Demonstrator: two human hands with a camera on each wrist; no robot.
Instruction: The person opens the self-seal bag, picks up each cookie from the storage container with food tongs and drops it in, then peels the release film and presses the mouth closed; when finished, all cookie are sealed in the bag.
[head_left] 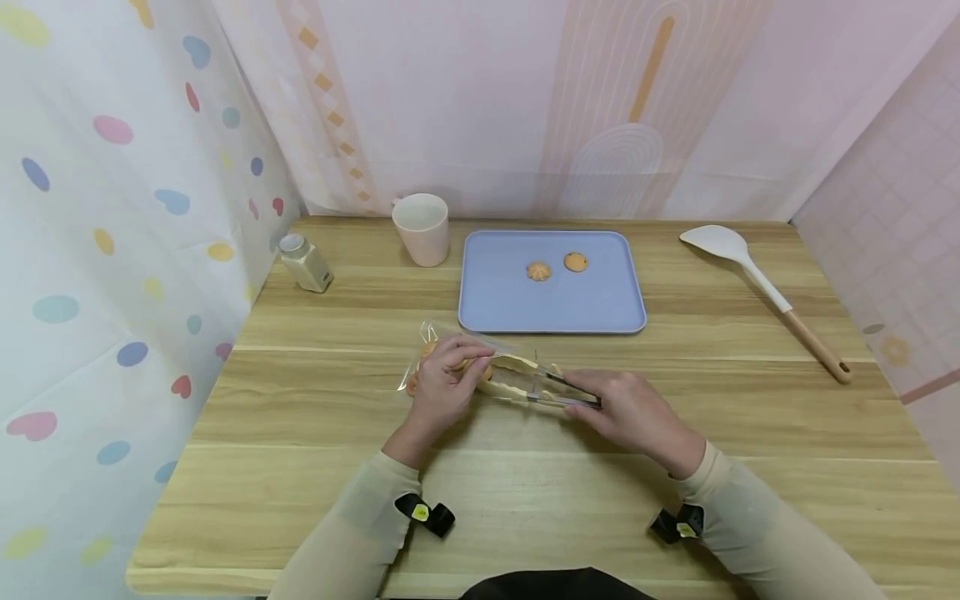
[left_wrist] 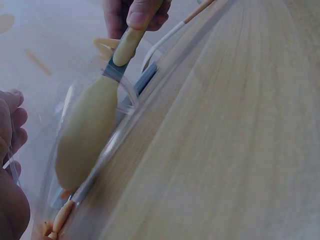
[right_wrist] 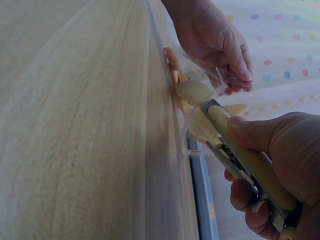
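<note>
My left hand [head_left: 447, 387] pinches the edge of a clear plastic bag [left_wrist: 70, 107] and holds its mouth up. Several round cookies [head_left: 412, 383] lie in the bag, partly hidden by that hand. With my right hand [head_left: 626, 414] I grip a pair of tongs [right_wrist: 250, 165] by the handles. The cream-coloured tong heads [left_wrist: 87, 132] reach through the bag's mouth and point toward the cookies. In the right wrist view the thumb lies along the upper handle and the fingers curl round the lower one.
Behind the hands a blue tray [head_left: 551, 308] bears a flower-shaped cookie [head_left: 538, 271] and a round cookie [head_left: 576, 262]. A pink mug [head_left: 422, 233] and a white-capped jar [head_left: 307, 265] stand at the back left. A white spatula [head_left: 765, 287] with a wooden handle lies at the right.
</note>
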